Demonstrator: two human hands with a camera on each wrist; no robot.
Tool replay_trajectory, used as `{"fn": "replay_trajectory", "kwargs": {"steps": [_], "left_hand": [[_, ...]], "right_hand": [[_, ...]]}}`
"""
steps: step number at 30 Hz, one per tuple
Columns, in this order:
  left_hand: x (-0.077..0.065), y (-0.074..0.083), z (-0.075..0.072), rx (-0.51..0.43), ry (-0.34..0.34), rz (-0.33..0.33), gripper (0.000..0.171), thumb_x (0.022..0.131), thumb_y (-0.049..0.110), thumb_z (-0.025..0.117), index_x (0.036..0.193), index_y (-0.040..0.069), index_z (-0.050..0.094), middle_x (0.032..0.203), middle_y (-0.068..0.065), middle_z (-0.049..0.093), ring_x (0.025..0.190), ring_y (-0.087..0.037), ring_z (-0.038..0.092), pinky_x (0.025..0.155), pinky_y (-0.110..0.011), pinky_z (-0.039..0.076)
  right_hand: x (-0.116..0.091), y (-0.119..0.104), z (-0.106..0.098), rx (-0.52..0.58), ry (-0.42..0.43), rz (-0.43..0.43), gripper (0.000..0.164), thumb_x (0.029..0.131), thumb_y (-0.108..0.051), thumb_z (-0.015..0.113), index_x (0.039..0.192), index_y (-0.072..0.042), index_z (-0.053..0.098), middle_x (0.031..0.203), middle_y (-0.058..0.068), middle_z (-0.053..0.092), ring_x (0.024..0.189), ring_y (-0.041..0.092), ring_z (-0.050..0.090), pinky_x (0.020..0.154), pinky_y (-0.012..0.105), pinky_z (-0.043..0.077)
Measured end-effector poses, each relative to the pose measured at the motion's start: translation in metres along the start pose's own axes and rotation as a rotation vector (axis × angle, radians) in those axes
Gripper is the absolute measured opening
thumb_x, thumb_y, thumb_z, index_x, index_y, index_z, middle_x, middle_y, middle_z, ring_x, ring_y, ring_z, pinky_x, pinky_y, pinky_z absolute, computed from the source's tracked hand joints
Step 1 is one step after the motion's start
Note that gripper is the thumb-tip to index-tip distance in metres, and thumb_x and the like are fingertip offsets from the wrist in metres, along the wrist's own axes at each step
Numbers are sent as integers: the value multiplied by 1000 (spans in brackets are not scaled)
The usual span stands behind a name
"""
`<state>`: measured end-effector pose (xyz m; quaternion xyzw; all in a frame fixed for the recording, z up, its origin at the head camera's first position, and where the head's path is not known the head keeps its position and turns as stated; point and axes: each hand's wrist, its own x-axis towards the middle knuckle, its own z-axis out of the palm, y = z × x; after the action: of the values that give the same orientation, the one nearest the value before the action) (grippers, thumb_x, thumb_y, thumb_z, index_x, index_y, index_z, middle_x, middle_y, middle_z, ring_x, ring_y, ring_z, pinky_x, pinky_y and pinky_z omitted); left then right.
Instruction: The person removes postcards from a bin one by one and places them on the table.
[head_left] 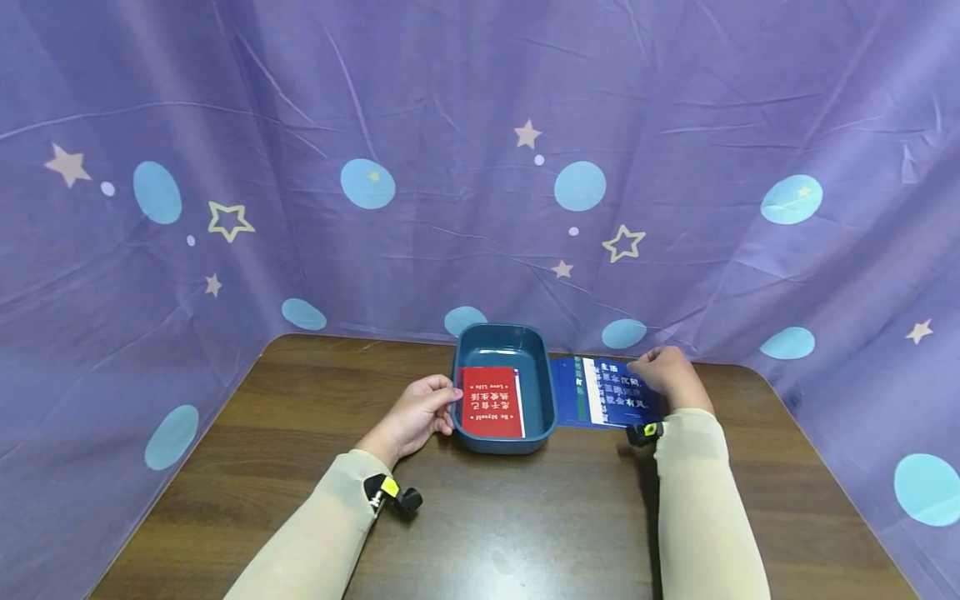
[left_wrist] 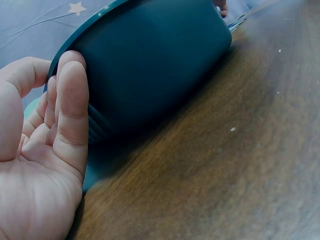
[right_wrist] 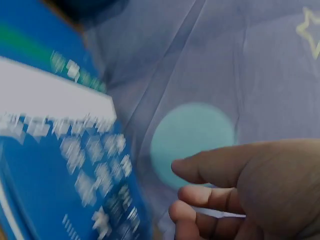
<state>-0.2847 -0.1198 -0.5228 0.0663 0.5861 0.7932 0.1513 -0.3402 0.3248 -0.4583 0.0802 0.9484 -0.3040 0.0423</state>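
Note:
A deep dark-teal plastic tray [head_left: 542, 367] stands on the table, with a red card [head_left: 492, 402] printed with white writing inside it. Under the red card, edges of other cards peek out. My left hand [head_left: 416, 415] pinches the tray's left rim, thumb over the edge and fingers against the outer wall; the left wrist view shows this hand [left_wrist: 45, 130] at the tray wall [left_wrist: 150, 60]. To the right of the tray lie blue cards [head_left: 572, 404] with a white and a green stripe. Over their right edge hovers my right hand [head_left: 671, 375], its thumb and fingers apart with nothing between them.
The brown wooden table [head_left: 487, 517] reaches back to a purple curtain [head_left: 465, 233] with stars and blue dots. This curtain stands close behind the tray and cards, and along both sides. Each sleeved wrist carries a small black camera [head_left: 408, 500].

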Motion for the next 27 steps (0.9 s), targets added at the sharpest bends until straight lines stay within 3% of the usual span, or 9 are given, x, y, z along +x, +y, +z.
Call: {"fn": "replay_trajectory", "kwargs": {"steps": [2,9,18,27], "left_hand": [[0,0,0,-1,1,0,14,101,3,63,89,9,58,62,2,60,46,-9,62,43,-18,56],[-2,1,-1,16,4,3,13,101,5,65,90,10,60,63,1,60,48,-10,63,43,-19,56],[-3,3,0,9,-1,-5,12,101,6,66,91,9,59,64,1,60,49,-10,63,44,-19,57],[-3,3,1,18,6,-10,13,101,5,65,90,9,59,64,1,59,48,-10,63,43,-19,56]], "right_hand": [[-2,-12,-2,29,10,-39,32,98,-34,71,98,-2,69,101,18,68,98,36,62,87,50,55],[-13,-58,2,19,14,-191,36,101,-34,71,113,1,70,117,26,72,103,40,68,91,57,59],[-33,-104,12,87,-44,-319,33,100,-35,73,112,-4,69,96,17,74,81,27,67,68,38,57],[-50,-145,33,122,-147,-381,33,99,-34,76,115,-6,69,94,19,76,82,38,75,65,37,61]]}}
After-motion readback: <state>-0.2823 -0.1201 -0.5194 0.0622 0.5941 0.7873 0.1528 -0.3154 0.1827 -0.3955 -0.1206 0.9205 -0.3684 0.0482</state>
